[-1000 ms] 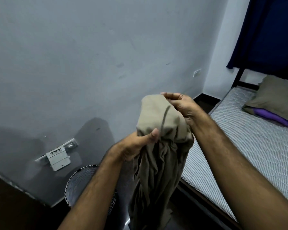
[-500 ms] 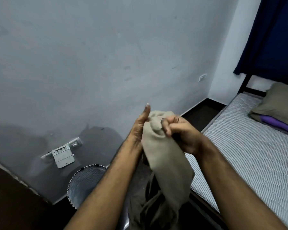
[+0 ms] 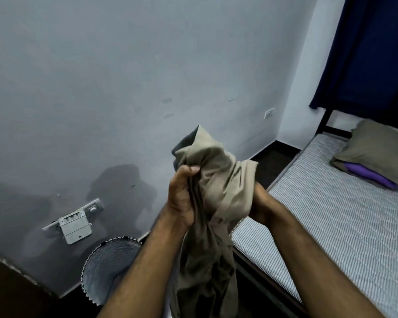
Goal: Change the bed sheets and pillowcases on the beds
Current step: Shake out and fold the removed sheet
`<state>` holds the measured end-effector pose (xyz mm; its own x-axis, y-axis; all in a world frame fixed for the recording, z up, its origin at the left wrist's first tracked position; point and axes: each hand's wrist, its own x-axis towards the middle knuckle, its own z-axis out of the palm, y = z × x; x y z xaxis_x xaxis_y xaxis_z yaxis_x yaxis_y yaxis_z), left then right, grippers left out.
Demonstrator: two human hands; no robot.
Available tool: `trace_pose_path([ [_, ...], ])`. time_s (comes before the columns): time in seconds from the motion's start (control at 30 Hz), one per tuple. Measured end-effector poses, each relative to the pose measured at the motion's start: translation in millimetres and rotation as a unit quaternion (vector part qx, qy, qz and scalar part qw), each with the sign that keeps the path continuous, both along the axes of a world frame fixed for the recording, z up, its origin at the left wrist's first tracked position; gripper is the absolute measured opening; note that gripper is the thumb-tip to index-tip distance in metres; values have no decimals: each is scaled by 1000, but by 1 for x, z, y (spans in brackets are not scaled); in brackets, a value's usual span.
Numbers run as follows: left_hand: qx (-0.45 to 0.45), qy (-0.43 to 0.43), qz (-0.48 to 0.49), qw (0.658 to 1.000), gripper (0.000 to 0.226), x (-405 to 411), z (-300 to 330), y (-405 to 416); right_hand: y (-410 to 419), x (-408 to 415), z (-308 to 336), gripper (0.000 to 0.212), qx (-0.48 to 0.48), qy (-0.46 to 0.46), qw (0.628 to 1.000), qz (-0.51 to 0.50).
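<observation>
My left hand (image 3: 182, 198) grips the bunched tan sheet (image 3: 213, 191) beside the bed's near edge; my right hand (image 3: 261, 207) holds it from behind. The mattress (image 3: 319, 214) lies bare, so stripping looks done; the pillow (image 3: 379, 148) rests at its far end. Fresh sheets remain.

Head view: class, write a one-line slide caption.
Both hands, left hand and right hand, grip bunched khaki sheet beside bare mattress.

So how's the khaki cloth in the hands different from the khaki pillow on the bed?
The khaki cloth is bunched and hangs limp, gripped by the left hand and right hand; the khaki pillow lies filled out on the bare mattress, untouched. The cloth is held beside the bed; the pillow rests on something purple. Both look the same khaki.
</observation>
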<state>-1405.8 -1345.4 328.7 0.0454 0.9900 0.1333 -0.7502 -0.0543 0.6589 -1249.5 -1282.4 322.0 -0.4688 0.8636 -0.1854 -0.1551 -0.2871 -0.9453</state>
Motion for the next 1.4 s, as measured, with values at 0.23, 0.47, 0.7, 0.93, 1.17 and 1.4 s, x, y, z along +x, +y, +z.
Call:
trace_pose_path([
  [0.23, -81, 87, -102, 988, 72, -10, -45, -30, 25, -8, 16, 85, -116, 326, 938, -11],
  [0.47, -154, 12, -16, 988, 109, -32, -30, -5, 8, -23, 11, 33, 26, 198, 979, -40],
  [0.7, -125, -6, 141, 982, 68, -31, -5, 21, -13, -19, -18, 46, 96, 81, 990, 67],
  [0.93, -9, 243, 260, 934, 40, -16, -4, 23, -10, -9, -33, 57, 39, 99, 994, 0],
  [1.17, 4, 336, 280, 899, 46, -2, -19, 19, 7, -8, 17, 54, 202, 102, 971, -74],
  [1.4, 44, 355, 262, 896, 48, 1, -18, 13, 13, -16, 41, 31, 382, -5, 917, -114],
])
